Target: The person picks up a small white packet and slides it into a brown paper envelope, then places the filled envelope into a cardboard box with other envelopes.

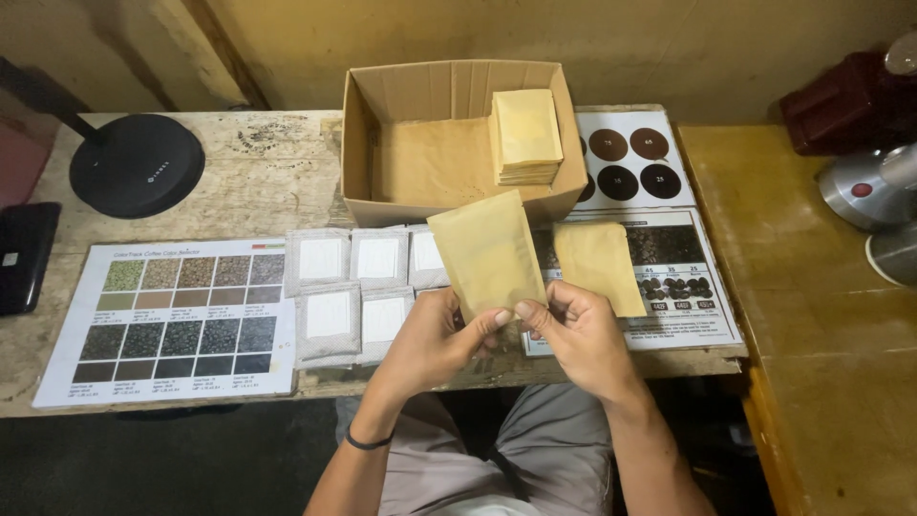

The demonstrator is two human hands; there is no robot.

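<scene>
My left hand (435, 334) and my right hand (578, 334) together pinch the lower edge of a tan kraft-paper pouch (487, 253), held upright over the table's front edge. A second tan pouch (600, 266) lies flat on a printed chart just right of my hands. Several white filter bags (330, 315) lie in two rows to the left of the held pouch. Behind them stands an open cardboard box (363, 143) with a stack of tan pouches (525, 134) inside on the right.
A colour chart of bean samples (172, 320) lies at front left. A black round lamp base (137, 164) and a dark device (24, 253) sit far left. A second chart with brown circles (635, 162) lies right of the box. Metal and dark red appliances (864, 143) stand on the right counter.
</scene>
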